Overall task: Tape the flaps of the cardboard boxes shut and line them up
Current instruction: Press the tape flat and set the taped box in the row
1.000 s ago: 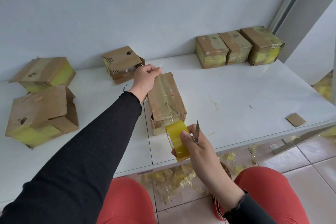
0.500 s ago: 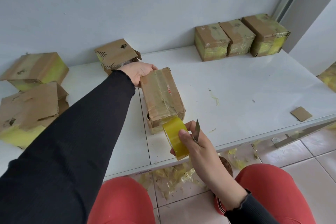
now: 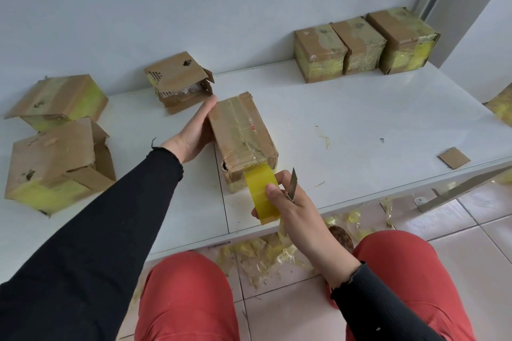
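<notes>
Three taped boxes (image 3: 365, 44) stand in a row at the back right of the worktop (image 3: 360, 119), so that part looks done. The box in hand (image 3: 242, 138) lies mid-worktop: the left hand (image 3: 194, 133) rests flat-fingered against its left side, while the right hand (image 3: 288, 199) holds the yellow tape roll (image 3: 261, 194) and a small blade (image 3: 292, 184) at its near end, tape running onto the top. Three boxes (image 3: 58, 141) at the left look untaped, flaps loose, awaiting sealing and lining up.
</notes>
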Demonstrator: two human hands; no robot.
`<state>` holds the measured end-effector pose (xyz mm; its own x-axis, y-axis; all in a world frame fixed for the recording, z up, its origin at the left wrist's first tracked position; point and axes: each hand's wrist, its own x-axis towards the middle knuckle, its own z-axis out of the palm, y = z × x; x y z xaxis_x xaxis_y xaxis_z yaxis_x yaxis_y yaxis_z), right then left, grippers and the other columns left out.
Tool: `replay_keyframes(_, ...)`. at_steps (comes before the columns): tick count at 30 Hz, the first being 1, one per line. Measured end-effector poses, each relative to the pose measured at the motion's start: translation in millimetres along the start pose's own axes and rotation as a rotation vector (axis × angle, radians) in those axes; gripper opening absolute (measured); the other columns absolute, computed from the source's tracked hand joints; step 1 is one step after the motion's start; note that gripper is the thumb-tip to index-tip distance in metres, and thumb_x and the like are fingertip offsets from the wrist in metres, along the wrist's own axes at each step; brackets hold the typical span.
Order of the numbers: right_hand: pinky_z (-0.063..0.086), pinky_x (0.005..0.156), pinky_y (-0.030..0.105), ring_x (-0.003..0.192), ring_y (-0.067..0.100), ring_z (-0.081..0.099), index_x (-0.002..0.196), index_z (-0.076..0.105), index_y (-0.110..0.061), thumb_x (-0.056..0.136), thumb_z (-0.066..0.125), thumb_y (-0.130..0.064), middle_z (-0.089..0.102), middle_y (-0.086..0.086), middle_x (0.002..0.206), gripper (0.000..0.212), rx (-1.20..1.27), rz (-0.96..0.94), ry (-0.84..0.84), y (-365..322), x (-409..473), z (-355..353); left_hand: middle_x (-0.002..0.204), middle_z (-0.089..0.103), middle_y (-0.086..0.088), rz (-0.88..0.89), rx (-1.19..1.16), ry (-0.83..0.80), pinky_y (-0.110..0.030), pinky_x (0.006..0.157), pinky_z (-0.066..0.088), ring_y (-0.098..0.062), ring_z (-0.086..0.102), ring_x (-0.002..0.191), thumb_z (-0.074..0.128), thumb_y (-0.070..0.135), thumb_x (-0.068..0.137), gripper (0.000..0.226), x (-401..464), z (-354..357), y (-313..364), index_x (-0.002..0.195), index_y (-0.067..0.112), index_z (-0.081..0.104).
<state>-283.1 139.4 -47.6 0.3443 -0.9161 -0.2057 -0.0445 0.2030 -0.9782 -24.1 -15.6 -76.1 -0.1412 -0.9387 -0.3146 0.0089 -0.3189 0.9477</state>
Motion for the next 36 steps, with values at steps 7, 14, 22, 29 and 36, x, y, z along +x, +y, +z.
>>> replay_keyframes(7,0.042,0.057,0.012,0.068,0.004,0.061,0.114,0.061,-0.016,0.109,0.042,-0.037,0.072,0.000,0.088,0.028,0.011,-0.182,0.085,-43.5,5.3,-13.4,0.072,0.051,0.000,-0.168,0.057,0.245,-0.034,0.070,0.043,-0.018,0.048,0.065,0.041,0.057,0.088,0.034,7.6,17.2,34.7,0.080,0.025,0.050)
replay_keyframes(14,0.051,0.081,0.023,0.090,0.009,0.064,0.120,0.062,-0.014,0.110,0.046,-0.025,0.068,-0.003,0.098,0.022,-0.011,-0.290,-0.021,-108.6,57.5,-15.2,0.074,0.057,-0.006,-0.021,0.049,0.564,-0.027,0.058,0.048,-0.027,0.055,0.068,0.044,0.021,0.104,0.029,1.7,31.4,9.6,0.079,0.012,0.054)
replay_keyframes(22,0.053,0.083,0.044,0.090,0.023,0.064,0.115,0.060,0.002,0.107,0.049,-0.043,0.069,0.020,0.104,0.047,-0.159,-0.232,0.029,-125.2,105.0,13.5,0.169,0.018,0.010,0.489,0.479,0.264,-0.025,0.124,0.024,-0.003,0.020,0.154,0.057,0.085,0.079,0.102,-55.5,13.1,26.5,0.161,0.039,0.019)
replay_keyframes(29,0.054,0.086,0.032,0.090,0.011,0.066,0.104,0.060,-0.015,0.109,0.047,-0.036,0.068,0.001,0.098,0.026,-0.130,-0.236,-0.106,-113.6,112.1,8.2,0.152,0.015,0.026,0.331,0.697,0.174,-0.045,0.123,0.034,-0.008,0.025,0.150,0.084,0.084,0.051,0.139,-56.7,9.6,29.9,0.159,0.052,0.003)
replay_keyframes(36,0.047,0.071,0.019,0.078,0.007,0.060,0.095,0.055,-0.019,0.110,0.043,-0.011,0.064,-0.008,0.084,0.020,-0.132,-0.296,-0.116,-108.9,93.5,1.9,0.139,0.017,0.032,0.281,0.808,0.137,-0.047,0.122,0.034,-0.009,0.025,0.146,0.084,0.083,0.052,0.140,-58.9,5.4,35.7,0.160,0.051,0.002)
